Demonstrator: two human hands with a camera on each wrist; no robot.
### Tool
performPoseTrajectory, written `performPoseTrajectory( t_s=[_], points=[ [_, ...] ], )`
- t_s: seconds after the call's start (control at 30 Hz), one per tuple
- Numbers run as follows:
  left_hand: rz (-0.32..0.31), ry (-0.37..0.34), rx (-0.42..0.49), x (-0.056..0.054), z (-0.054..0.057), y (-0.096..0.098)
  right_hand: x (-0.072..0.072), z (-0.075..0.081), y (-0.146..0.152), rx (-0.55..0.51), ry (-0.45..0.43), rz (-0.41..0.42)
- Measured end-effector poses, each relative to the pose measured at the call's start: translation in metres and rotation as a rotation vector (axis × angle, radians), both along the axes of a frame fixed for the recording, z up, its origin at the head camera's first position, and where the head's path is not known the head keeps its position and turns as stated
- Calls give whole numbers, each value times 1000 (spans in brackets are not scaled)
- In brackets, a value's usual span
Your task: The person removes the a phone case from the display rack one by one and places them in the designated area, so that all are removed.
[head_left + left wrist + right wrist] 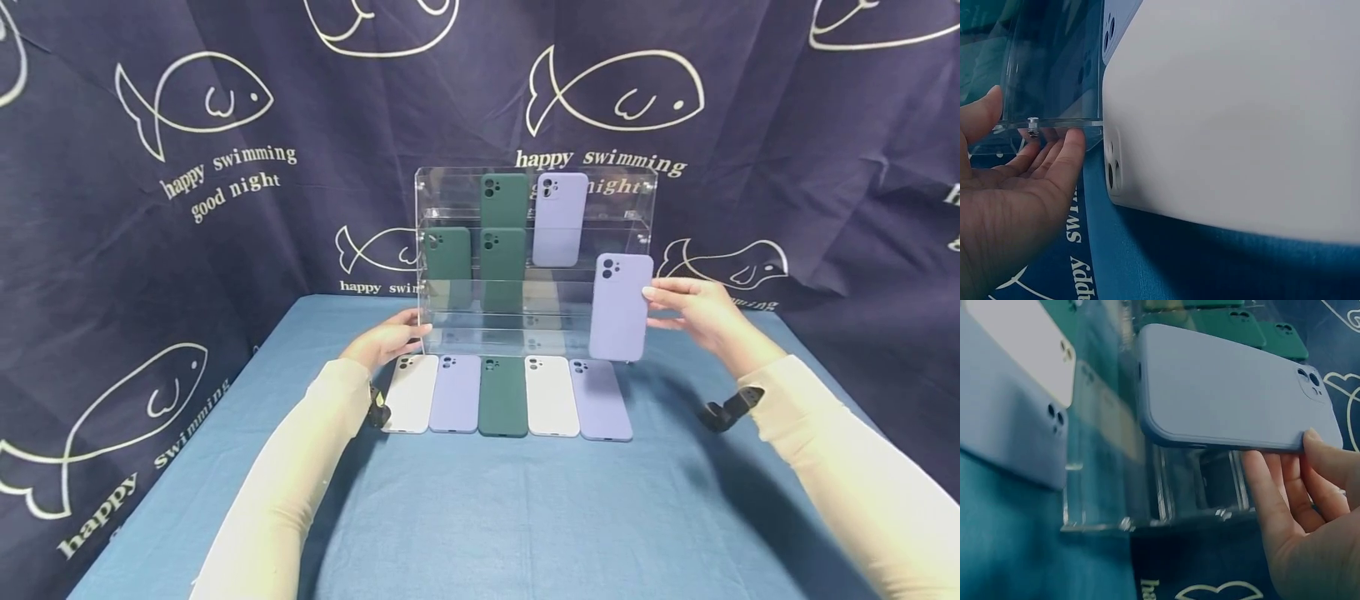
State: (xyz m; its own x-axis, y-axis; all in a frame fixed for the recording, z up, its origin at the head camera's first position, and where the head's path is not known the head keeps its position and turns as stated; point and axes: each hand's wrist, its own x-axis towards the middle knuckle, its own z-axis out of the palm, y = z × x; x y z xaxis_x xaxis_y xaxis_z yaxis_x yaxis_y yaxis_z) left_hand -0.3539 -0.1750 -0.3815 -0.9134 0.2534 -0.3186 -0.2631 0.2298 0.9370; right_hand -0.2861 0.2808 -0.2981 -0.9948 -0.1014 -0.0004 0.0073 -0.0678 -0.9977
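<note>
A lavender phone case (pixel 621 308) stands upright in the air before the right end of a clear tiered display stand (pixel 450 343). My right hand (pixel 693 310) pinches it by its right edge, thumb in front and fingers behind, as the right wrist view shows. At the stand's left side, my left hand (pixel 390 337) holds the clear side panel between thumb and fingers. On the tiers stand a green case (pixel 504 198) and a lavender case (pixel 561 218) at the top, with two more green cases, one a left-hand green case (pixel 448 258), below.
Before the stand, a row of cases lies on the blue cloth (pixel 517 508): a white case (pixel 411 396), a lavender case (pixel 456 396), a green case (pixel 502 400), another white case (pixel 552 398) and another lavender case (pixel 603 404). A dark fish-print curtain (pixel 300 208) hangs behind.
</note>
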Motion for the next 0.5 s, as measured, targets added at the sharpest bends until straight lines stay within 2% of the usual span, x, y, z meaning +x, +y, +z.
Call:
performPoseTrajectory(
  t_s=[0.27, 0.5],
  points=[
    [0, 8, -5, -2, -3, -1, 6, -17, 18, 119, -64, 76],
    [4, 3, -17, -4, -4, -2, 9, -34, 32, 260, -113, 100]
  ],
)
